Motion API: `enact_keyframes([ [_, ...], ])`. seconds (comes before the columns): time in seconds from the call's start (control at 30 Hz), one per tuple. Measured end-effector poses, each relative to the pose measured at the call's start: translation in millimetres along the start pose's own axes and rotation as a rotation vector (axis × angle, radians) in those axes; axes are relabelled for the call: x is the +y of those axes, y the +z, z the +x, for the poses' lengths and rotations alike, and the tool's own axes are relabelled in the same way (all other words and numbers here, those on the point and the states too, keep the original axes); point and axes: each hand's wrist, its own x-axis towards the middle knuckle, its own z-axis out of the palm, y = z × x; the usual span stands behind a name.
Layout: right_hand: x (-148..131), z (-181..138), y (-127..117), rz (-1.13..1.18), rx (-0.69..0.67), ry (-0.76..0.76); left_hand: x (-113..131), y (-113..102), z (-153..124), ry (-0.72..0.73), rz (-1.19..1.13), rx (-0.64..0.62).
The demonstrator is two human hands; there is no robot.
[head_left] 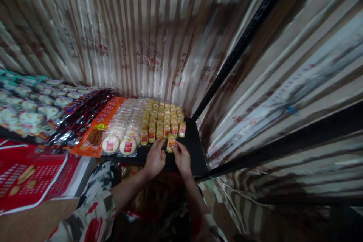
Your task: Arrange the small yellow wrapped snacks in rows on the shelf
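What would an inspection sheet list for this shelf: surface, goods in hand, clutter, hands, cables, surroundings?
Surface: black shelf, with a bare strip at its front right.
Job's things: small yellow packet, pinched in front of the rows of yellow packets.
Clutter: round white cakes in clear wrap; orange pack; dark glossy packs; white-and-green packs; red box lower left.
Hands: left hand and right hand both have fingertips on the small yellow packet.
Cables: nothing seen.
Surroundings: striped shiny sheeting behind and to the right; black frame post.
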Motion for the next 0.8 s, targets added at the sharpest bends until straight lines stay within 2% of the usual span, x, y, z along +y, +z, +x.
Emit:
enact_keyframes([
  [0.13,-2,17,11,-0.098,0.017,-0.004,-6,0,1,0.085,0.189,-0.072],
  [0.3,-1,26,20,-0.239,0.029,-0.086,-14,7,6,0.168,0.316,-0.157],
  [0.43,5,27,25,-0.319,0.071,-0.097,-23,14,8,0.203,0.364,-0.152],
  [0.57,7,25,31,-0.266,0.110,-0.085,-32,18,7,0.227,0.395,-0.120],
  [0.8,9,20,42,-0.299,0.202,-0.151,-46,21,6,0.311,0.332,-0.070],
])
